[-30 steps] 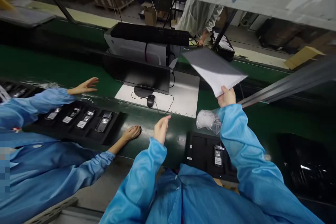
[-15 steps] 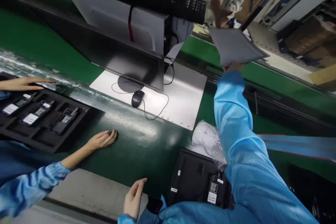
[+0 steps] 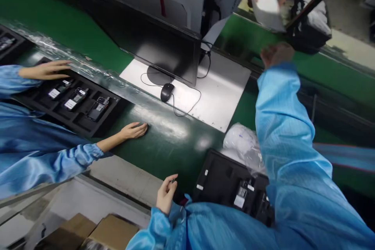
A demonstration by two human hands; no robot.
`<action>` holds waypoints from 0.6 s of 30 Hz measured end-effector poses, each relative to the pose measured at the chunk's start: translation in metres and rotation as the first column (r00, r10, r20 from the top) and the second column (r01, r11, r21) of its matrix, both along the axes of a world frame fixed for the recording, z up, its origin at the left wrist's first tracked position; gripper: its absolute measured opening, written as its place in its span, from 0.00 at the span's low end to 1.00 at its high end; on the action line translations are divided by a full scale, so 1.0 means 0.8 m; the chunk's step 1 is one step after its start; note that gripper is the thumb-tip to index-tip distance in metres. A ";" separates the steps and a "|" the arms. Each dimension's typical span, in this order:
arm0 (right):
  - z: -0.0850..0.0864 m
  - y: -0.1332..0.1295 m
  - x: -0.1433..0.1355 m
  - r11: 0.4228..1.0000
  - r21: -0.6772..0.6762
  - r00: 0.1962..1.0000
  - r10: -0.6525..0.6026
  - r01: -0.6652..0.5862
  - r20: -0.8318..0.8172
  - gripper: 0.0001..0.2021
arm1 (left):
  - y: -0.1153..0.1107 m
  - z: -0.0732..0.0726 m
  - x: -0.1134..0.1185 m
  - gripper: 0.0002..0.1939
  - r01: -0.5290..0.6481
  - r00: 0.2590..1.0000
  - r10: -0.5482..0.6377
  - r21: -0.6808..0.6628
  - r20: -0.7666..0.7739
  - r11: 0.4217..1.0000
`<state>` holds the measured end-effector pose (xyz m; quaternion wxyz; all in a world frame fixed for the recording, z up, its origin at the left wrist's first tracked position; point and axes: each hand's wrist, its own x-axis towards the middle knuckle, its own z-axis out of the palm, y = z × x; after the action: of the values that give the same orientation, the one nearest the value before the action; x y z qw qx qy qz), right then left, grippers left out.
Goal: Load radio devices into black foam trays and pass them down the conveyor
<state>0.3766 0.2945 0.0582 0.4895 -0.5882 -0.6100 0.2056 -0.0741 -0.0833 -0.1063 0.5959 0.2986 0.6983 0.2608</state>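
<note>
Your right hand (image 3: 277, 54) stretched far across green table (image 3: 164, 144), fingers curled, empty; white sheet (image 3: 268, 11) beyond it in another person's grip. Your left hand (image 3: 166, 195) loosely curled, empty, at near table edge. Black tray (image 3: 218, 179) beside it holds one labelled handset (image 3: 241, 197); label unreadable. Co-worker's tray (image 3: 114, 115) holds three.

A tray (image 3: 218, 179) lies near on the counter (image 3: 164, 140), a bag (image 3: 243, 144) touching its far edge. Beyond them a mouse (image 3: 166, 91) sits on a plate (image 3: 216, 97) before a monitor (image 3: 164, 49) (the cord trails right). Another tray (image 3: 84, 119) lies left.
</note>
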 end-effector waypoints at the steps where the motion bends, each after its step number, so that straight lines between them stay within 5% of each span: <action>1: -0.008 -0.026 -0.013 0.995 -0.086 0.995 -0.061 0.054 -0.082 0.14 | 0.001 0.002 0.000 0.34 0.019 0.999 -0.019 0.008 0.042 1.000; 3: -0.016 -0.103 -0.046 0.956 -0.268 0.956 -0.185 0.121 -0.228 0.13 | 0.002 0.008 -0.001 0.34 0.063 0.990 -0.066 0.026 0.122 0.998; 5: -0.001 -0.204 -0.082 0.913 -0.397 0.906 -0.245 0.096 -0.344 0.13 | 0.003 0.015 0.000 0.33 0.122 0.971 -0.127 0.036 0.202 0.992; 7: 0.038 -0.309 -0.116 0.932 -0.362 0.837 -0.182 -0.021 -0.517 0.11 | 0.003 0.021 0.006 0.32 0.202 0.938 -0.207 0.047 0.277 0.978; 9: 0.086 -0.399 -0.134 0.934 -0.331 0.857 -0.056 -0.136 -0.512 0.11 | 0.000 0.026 0.019 0.28 0.302 0.885 -0.305 0.065 0.353 0.951; 12: 0.127 -0.499 -0.121 0.925 -0.377 0.946 -0.084 -0.042 -0.314 0.14 | -0.016 0.034 0.052 0.19 0.461 0.771 -0.461 0.114 0.439 0.880; 15: 0.094 -0.567 -0.075 0.840 -0.513 0.974 -0.223 0.176 -0.031 0.16 | -0.044 0.037 0.097 0.14 0.602 0.635 -0.635 0.234 0.439 0.764; 18: 0.008 -0.615 -0.030 0.731 -0.607 0.949 -0.264 0.312 0.170 0.12 | -0.076 0.028 0.152 0.12 0.696 0.507 -0.811 0.417 0.291 0.584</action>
<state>0.3529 -0.1976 0.0649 0.2696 -0.8114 -0.4252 0.2968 0.0477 -0.1444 -0.0840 0.7519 0.5759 0.2981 0.1184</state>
